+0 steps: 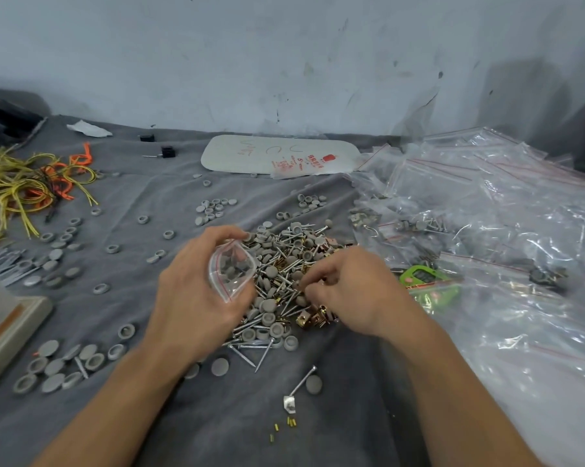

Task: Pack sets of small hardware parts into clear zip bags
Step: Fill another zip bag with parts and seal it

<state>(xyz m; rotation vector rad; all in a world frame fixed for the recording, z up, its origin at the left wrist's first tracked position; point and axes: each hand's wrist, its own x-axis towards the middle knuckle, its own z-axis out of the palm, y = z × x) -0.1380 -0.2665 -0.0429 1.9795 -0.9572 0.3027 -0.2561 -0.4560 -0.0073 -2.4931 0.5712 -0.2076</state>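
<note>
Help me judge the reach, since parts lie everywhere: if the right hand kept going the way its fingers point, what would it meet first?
The right hand points left into the heap of screws and caps; its fingertips seem to be touching it already.

Dim, flat light; edges warped

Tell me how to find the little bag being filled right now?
Start at the big heap of grey caps and nails mid-cloth. At its left edge, the left hand holds one small clear zip bag. Unlike the bags piled on the right, it is held open, with grey caps inside.
</note>
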